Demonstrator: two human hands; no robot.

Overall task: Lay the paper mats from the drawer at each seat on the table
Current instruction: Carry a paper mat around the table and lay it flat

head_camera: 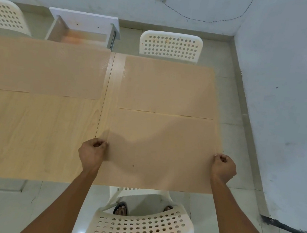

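A tan paper mat lies on the near right part of the wooden table, in front of the near white chair. My left hand pinches its left edge and my right hand pinches its right edge. A second paper mat lies flat at the far right seat. A third paper mat covers the far left part of the table. The open white drawer stands beyond the table's far edge.
A white perforated chair stands at the far right seat, and another chair at the far left. A grey wall runs close along the right. A cable hangs on the back wall.
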